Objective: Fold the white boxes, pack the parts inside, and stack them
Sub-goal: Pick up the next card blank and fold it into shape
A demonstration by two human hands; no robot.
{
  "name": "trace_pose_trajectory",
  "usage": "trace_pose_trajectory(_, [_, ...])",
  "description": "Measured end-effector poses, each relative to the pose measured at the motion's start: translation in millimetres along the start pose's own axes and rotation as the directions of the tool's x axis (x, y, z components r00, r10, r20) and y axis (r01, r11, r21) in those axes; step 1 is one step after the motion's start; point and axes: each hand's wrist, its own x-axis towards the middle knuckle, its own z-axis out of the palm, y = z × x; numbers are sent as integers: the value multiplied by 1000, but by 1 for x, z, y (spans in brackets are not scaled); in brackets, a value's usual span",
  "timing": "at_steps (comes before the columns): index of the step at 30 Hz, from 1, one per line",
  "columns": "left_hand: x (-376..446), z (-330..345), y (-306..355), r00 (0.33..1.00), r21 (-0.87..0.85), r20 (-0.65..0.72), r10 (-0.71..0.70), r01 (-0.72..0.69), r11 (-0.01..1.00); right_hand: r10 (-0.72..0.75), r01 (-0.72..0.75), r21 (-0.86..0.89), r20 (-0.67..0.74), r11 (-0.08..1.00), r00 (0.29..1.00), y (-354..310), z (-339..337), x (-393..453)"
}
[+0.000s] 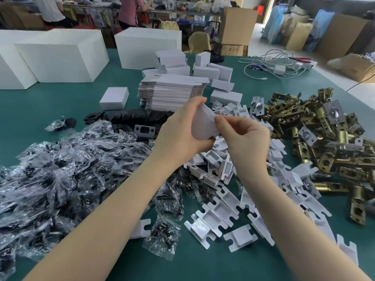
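Both hands are holding one small white box (204, 123) of smooth matte card above the green desk (253, 86), just in front of the stack of flat box blanks (172, 92). The left hand (180, 132) is wrapping curled fingers around the box's body, while the right hand (243, 136) is pinching a flap at its end between thumb and forefinger. Left of the stack, crinkly clear bags of black screws (67, 169) are heaped; right of it, brassy metal latches (328, 138) are piled; before it, white notched card inserts (219, 211) are lying scattered.
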Motion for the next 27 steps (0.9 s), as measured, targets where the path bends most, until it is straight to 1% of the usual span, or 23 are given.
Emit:
trace_pose_trajectory(4, [3, -4, -2, 1000, -66, 24, -18, 20, 998, -88, 91, -45, 57, 995, 994, -4, -1, -1])
trace_pose_trajectory(7, [3, -7, -3, 998, -156, 48, -34, 42, 987, -136, 142, -49, 103, 989, 985, -8, -3, 0])
trace_pose_trajectory(9, [3, -8, -2, 998, -166, 50, -43, 51, 985, -128, 134, -31, 145, 990, 981, -12, -6, 1])
trace_pose_trajectory(12, [4, -9, -2, 999, -110, 24, -34, 36, 993, -78, 81, -5, 203, 997, 976, -13, -8, 5])
trace_pose_trajectory(15, [3, -10, -2, 998, -129, 37, -48, 53, 990, -67, 77, -25, 272, 997, 960, -13, -10, 10])
trace_pose_trajectory(17, [4, -10, -2, 998, -124, 50, -45, 51, 991, -74, 88, -38, 276, 995, 958, -14, -12, 11])
trace_pose_trajectory(22, [3, -9, 0, 998, -92, 48, -31, 35, 995, -60, 47, 56, 268, 997, 962, -13, -15, 13])
trace_pose_trajectory(27, [3, -11, 1, 996, -114, 81, -31, 40, 993, -104, 82, 93, 272, 992, 957, -12, -16, 13])
